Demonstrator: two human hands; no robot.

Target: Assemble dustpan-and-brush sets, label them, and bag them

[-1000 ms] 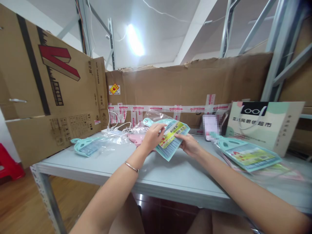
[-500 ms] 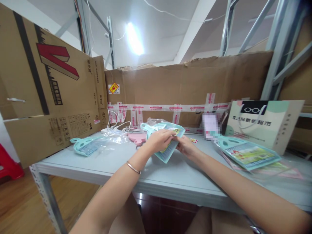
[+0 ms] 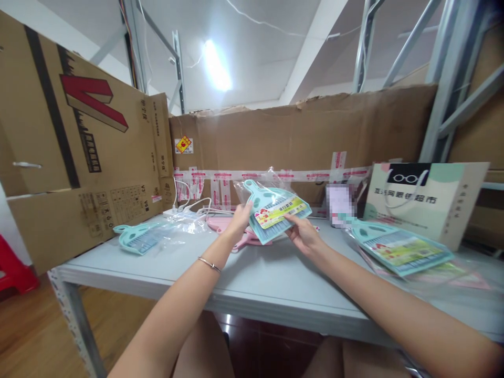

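A mint-green dustpan and brush set (image 3: 262,200), in a clear bag with a yellow label card, is held tilted above the table. My left hand (image 3: 241,218) is closed on its left edge; the fingertips are partly hidden. My right hand (image 3: 304,235) pinches its lower right side, thumb over the label and fingers beneath. Behind and below it lies a pink dustpan (image 3: 252,240), partly covered. Another mint-green dustpan and brush set (image 3: 137,239) rests on the left of the table in clear plastic.
On the right lie more bagged dustpan sets (image 3: 401,247), mint over pink, before a paper bag (image 3: 417,194). A phone-like object (image 3: 340,205), blurred, stands at the back. Cardboard (image 3: 299,136) walls the grey table (image 3: 189,262); white cables and a power strip (image 3: 175,212) sit back left.
My left hand has moved from the front of the dustpan set to its left edge. The set has turned and risen slightly, so its label shows. More of the pink dustpan is visible.
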